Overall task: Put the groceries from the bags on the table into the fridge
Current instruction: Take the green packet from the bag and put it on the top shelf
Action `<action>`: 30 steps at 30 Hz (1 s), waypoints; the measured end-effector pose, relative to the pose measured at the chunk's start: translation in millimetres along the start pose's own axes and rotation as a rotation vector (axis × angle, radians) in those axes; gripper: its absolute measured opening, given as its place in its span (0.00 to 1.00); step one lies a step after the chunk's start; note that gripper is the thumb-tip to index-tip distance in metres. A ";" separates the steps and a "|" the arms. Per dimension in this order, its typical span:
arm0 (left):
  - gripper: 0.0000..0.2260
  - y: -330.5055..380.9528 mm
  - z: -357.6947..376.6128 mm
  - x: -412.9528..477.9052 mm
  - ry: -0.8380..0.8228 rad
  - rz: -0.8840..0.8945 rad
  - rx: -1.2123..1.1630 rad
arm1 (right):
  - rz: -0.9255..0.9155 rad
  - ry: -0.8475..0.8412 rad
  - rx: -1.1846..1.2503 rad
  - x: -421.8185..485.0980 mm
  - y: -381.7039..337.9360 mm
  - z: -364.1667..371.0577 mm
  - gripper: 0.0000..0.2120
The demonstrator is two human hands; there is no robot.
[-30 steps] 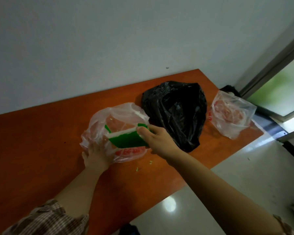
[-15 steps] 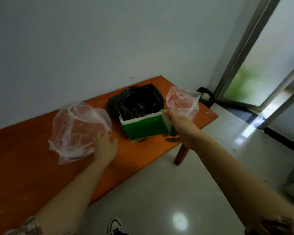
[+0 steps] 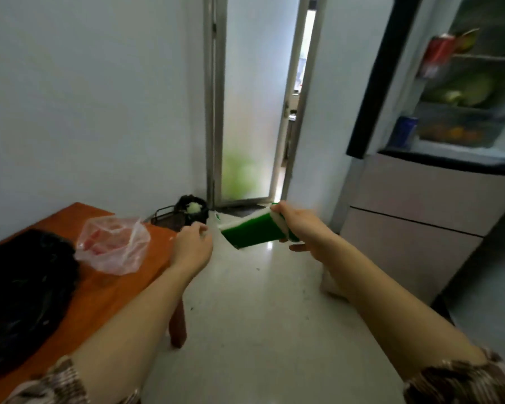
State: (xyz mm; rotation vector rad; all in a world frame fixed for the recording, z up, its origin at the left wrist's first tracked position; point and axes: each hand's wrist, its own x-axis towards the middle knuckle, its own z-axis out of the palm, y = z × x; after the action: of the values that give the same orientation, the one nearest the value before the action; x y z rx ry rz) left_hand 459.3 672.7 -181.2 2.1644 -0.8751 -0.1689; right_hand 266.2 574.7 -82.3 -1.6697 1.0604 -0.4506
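Observation:
My right hand (image 3: pixel 296 225) grips a green and white carton (image 3: pixel 250 231), held tilted in the air over the floor, right of the table. My left hand (image 3: pixel 191 244) hovers just past the table's right edge with loosely curled fingers and nothing in it. On the orange table (image 3: pixel 105 290) lie a clear plastic bag with red print (image 3: pixel 114 246) and a black plastic bag (image 3: pixel 24 293). The fridge (image 3: pixel 455 118) stands at the right with its upper door open; cans, greens and oranges show on its shelves.
A black bin with a wire basket (image 3: pixel 184 212) sits on the floor in the corner behind the table. A frosted glass door (image 3: pixel 254 106), slightly ajar, is straight ahead. Pale glossy floor (image 3: pixel 263 301) stretches between table and fridge.
The view has swung right from the table towards the fridge. My right hand carried the carton off the table into the air. My left hand let go of the clear bag.

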 end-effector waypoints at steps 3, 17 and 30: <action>0.14 84.8 47.9 22.9 -0.064 0.159 -0.024 | 0.015 0.174 0.023 20.6 11.2 -71.4 0.21; 0.17 416.3 253.4 128.1 -0.178 0.855 0.006 | 0.138 0.639 0.039 147.9 30.8 -402.0 0.22; 0.17 673.2 397.2 232.7 -0.083 1.050 0.107 | -0.057 0.808 0.432 258.4 27.8 -680.2 0.20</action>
State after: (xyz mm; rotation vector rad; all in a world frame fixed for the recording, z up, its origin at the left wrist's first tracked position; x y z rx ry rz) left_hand 123.4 -30.3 59.7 1.5302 -1.9584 0.3213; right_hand -105.6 -26.7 91.7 -1.1300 1.3542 -1.3625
